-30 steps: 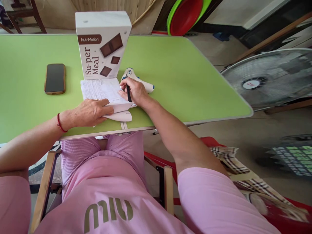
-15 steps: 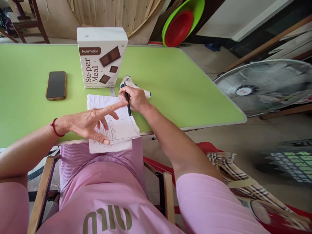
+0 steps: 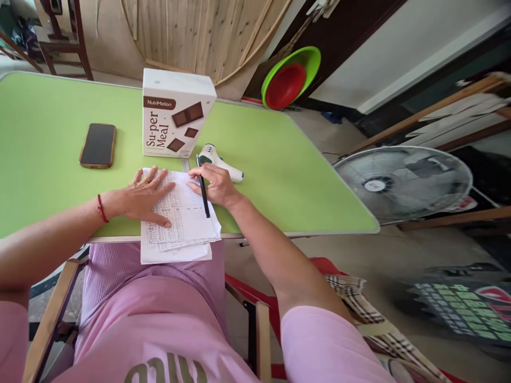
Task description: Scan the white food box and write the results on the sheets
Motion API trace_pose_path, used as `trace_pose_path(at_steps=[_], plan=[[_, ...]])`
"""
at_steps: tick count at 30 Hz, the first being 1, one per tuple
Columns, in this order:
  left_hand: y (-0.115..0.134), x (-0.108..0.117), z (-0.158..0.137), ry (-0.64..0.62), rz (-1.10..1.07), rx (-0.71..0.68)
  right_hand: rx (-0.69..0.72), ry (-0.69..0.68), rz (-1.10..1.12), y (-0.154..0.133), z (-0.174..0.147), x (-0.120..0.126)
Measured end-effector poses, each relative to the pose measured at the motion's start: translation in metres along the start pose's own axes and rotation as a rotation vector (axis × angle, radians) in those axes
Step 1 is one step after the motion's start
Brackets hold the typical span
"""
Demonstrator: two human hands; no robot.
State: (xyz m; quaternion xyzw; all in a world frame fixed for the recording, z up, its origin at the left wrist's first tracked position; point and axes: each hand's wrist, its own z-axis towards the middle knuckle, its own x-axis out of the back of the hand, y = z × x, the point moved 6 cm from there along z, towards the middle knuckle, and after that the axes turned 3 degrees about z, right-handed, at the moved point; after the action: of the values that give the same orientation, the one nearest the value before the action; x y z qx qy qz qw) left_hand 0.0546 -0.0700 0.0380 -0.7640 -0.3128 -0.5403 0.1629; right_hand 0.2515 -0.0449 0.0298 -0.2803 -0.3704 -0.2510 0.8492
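Observation:
A stack of handwritten paper sheets (image 3: pixel 191 223) lies at the front edge of the green table, its lower part jutting past the edge. My left hand (image 3: pixel 147 198) rests flat on the left side of the sheets, fingers spread. A black pen (image 3: pixel 204 194) slants between the fingers of my right hand (image 3: pixel 215 183), which lies at the upper right of the sheets. Just behind that hand is a white thermometer gun (image 3: pixel 223 166), partly covered by it. Behind the sheets stands a white Su-per Meal box (image 3: pixel 175 119) with brown squares printed on it.
A phone (image 3: pixel 98 145) in a brown case lies left on the green table (image 3: pixel 287 181). Beyond the table's right edge stands a fan (image 3: pixel 403 181). Green and red basins (image 3: pixel 285 85) lean behind the far edge. Chair armrests (image 3: pixel 262 340) flank my lap.
My left hand has come down from above the sheets, moving left, and now lies flat on them. My right hand keeps the pen. The whole view has shifted slightly.

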Motion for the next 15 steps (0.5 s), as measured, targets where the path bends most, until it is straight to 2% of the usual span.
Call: trace_pose_path(at_steps=[2,4,5,7,10,12,14,15], plan=[[-0.001,0.003,-0.002,0.004,-0.006,0.003,-0.023,-0.062,0.011,-0.003,-0.001,-0.004],[-0.003,0.009,-0.002,0.083,-0.034,-0.015,-0.054,-0.124,0.009,-0.005,-0.002,-0.008],[-0.007,0.014,-0.001,0.157,-0.070,0.000,-0.067,-0.154,0.004,-0.007,-0.002,-0.010],[-0.025,0.026,-0.001,0.364,-0.197,0.123,-0.089,-0.225,0.000,-0.011,-0.002,-0.011],[-0.066,0.041,0.000,0.674,-0.473,0.429,-0.130,-0.330,0.011,-0.020,-0.001,-0.010],[-0.092,0.042,0.008,0.778,-0.699,0.555,-0.182,-0.388,0.003,-0.025,0.000,-0.007],[-0.111,0.039,0.026,0.837,-0.979,0.549,-0.246,-0.440,-0.007,-0.029,0.000,-0.003],[-0.116,0.040,0.036,0.866,-1.077,0.464,-0.279,-0.466,-0.001,-0.031,-0.001,-0.001]])
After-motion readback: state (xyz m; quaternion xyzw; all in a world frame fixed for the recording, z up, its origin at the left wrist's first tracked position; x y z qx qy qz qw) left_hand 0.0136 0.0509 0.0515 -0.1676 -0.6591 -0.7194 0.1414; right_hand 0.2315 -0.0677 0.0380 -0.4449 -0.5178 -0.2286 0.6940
